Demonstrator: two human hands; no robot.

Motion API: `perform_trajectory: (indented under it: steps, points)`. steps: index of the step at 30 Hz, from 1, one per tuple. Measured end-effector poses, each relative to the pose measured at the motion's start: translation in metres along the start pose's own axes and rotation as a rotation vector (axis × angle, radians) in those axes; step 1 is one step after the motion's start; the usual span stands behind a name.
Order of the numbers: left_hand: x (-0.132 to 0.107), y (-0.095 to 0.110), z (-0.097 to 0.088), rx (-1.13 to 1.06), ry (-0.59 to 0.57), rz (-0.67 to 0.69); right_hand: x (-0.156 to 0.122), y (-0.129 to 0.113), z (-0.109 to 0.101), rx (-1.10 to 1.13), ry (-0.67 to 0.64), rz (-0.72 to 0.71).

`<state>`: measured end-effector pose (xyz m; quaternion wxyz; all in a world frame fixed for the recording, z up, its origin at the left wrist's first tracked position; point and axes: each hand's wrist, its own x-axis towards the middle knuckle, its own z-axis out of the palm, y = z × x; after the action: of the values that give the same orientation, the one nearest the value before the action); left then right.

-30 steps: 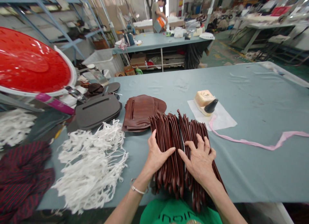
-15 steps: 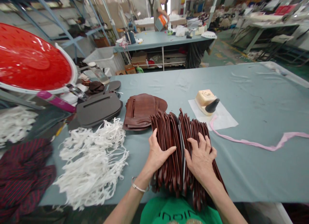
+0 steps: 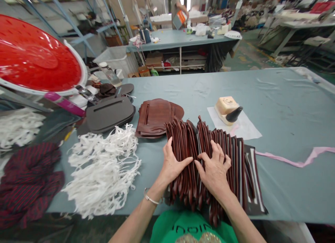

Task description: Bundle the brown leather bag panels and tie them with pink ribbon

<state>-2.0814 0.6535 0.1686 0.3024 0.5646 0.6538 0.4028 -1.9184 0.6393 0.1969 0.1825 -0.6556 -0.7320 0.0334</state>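
Observation:
A row of dark brown leather-like pieces [image 3: 183, 173] stands on edge at the table's near side, packed close together. My left hand [image 3: 172, 164] rests against the left end of the row, thumb stretched over the top edges and fingers along the outer side. On the right part lies my right hand [image 3: 214, 168], its fingers spread and bent over the edges. Beyond it, several pieces [image 3: 251, 180] lean over to the right, showing black backs with white strips. Behind the row sits a flat stack of brown panels [image 3: 157, 117] with a slit.
White strips [image 3: 102, 176] lie heaped at left, near grey panels [image 3: 111, 114]. A cream block [image 3: 226, 105] with a black-tipped piece sits on white paper [image 3: 251, 128]. A pink ribbon [image 3: 293, 162] crosses the right side. A red basin [image 3: 39, 58] stands far left; a person [image 3: 179, 9] is behind.
The right end of the row has fanned out, its pieces tipping over to the right and covering part of the ribbon. My right hand has shifted slightly left; my left hand stays against the row.

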Motion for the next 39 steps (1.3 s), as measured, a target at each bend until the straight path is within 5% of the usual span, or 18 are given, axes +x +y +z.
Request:
perform_trajectory:
  steps: [39]
  points:
    - [-0.001, 0.0, -0.001, -0.04, -0.005, 0.029, 0.015, 0.0, -0.002, -0.112, -0.032, -0.082]
